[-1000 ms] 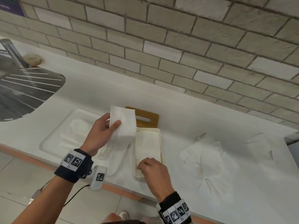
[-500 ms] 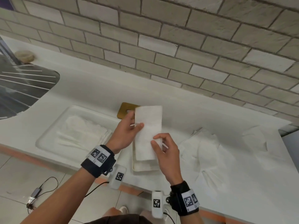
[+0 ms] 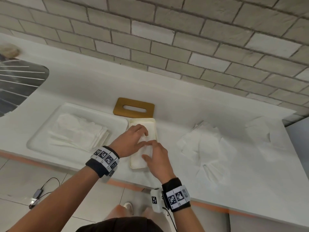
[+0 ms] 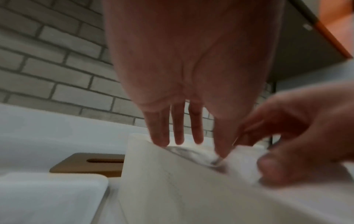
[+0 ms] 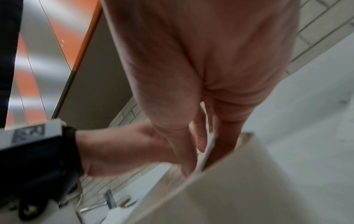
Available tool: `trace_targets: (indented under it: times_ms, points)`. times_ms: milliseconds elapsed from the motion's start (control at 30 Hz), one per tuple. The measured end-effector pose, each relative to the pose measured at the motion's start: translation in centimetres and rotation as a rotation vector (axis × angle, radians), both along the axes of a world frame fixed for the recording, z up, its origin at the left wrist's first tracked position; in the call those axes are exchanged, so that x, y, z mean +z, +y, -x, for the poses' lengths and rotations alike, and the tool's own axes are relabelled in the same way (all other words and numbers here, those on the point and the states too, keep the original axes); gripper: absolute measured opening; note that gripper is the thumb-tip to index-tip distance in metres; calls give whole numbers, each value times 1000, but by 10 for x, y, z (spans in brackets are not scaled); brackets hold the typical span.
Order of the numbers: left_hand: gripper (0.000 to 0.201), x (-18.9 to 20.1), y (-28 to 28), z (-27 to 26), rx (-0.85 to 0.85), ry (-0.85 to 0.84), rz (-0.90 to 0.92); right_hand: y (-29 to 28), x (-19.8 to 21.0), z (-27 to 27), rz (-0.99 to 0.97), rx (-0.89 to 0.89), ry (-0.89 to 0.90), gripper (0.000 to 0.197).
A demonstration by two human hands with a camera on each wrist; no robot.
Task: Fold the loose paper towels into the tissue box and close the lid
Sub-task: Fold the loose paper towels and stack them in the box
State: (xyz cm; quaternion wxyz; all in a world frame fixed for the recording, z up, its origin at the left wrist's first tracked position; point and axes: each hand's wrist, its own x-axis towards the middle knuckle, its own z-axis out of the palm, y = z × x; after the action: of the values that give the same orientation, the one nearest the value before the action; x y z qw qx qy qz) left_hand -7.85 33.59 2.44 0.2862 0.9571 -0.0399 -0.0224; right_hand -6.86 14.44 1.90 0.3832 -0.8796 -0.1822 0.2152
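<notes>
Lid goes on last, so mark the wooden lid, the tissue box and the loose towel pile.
wooden lid [image 3: 133, 113]: head view, solid board beside its slot.
tissue box [image 3: 156, 129]: head view, right rim.
loose towel pile [image 3: 207, 144]: head view, pile's middle.

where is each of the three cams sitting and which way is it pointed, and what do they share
Head: worn on the head, looking forward and down at the counter and brick wall; shows both forearms, left hand and right hand pressing a paper towel into the tissue box.
Left wrist: looks along the left hand's fingers toward the wall; the wooden lid lies behind the box.
Right wrist: looks along the right palm down at the box.
Shared: both wrist views show the other hand and the box.
</notes>
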Motion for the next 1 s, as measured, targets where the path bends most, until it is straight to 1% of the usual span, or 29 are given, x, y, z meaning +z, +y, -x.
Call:
trace_targets:
  times_ms: [33,67,133,167,200,267,333,367,400,433,500,533,567,600,633,667,700,733,767,833,867,933,967,1000]
  points:
    - [52,-5,-2,-2,-65,103,-87,-6,3,0,-11,-6,-24,40]
    - [74,-9,-3,-4,-113,203,-203,-14,5,-1,-35,-32,-58,36]
    - [113,-14,-10,-5,-142,323,-421,-38,13,-8,-93,-127,-112,25]
    - [125,-14,-15,-5,-143,342,-491,-53,15,-15,-113,-186,-137,21]
    - [132,-13,-19,-6,-150,358,-528,-70,15,-25,-119,-247,-159,18]
    - [136,-6,-24,-10,-146,400,-526,-107,7,-50,-78,-368,-199,19]
    - [131,9,-28,-15,-75,410,-473,-143,-6,-77,18,-500,-227,30]
    - [121,20,-33,-17,-15,368,-433,-159,-13,-89,75,-577,-207,39]
    - [107,30,-40,-17,48,274,-401,-174,-20,-100,126,-651,-165,49]
    - [89,39,-51,-18,102,141,-374,-186,-27,-111,179,-702,-107,61]
    - [60,54,-81,-19,154,-100,-264,-202,-41,-128,311,-698,18,86]
    - [50,60,-98,-20,157,-167,-192,-208,-47,-134,363,-665,56,93]
    - [44,62,-116,-23,155,-197,-124,-211,-52,-139,367,-641,79,95]
    - [39,60,-134,-26,153,-197,-65,-213,-54,-143,318,-623,83,88]
    - [37,54,-151,-31,148,-168,-19,-215,-55,-146,239,-603,56,74]
    - [35,45,-166,-36,147,-126,27,-216,-51,-146,141,-573,2,55]
    - [37,35,-180,-42,154,-80,81,-217,-42,-142,24,-543,-39,36]
    - [43,24,-193,-48,171,-31,153,-218,-31,-136,-107,-520,-33,24]
    - [51,17,-204,-53,203,18,242,-218,-16,-128,-251,-494,14,18]
    - [67,12,-222,-65,299,87,476,-219,15,-113,-498,-409,124,18]
    - [70,15,-230,-71,345,118,606,-221,27,-107,-572,-366,156,21]
    - [64,25,-244,-81,416,141,844,-227,40,-104,-614,-309,181,23]
    - [58,29,-250,-86,452,119,919,-231,40,-106,-597,-287,180,23]
    - [50,30,-253,-91,490,77,941,-236,40,-112,-565,-259,170,22]
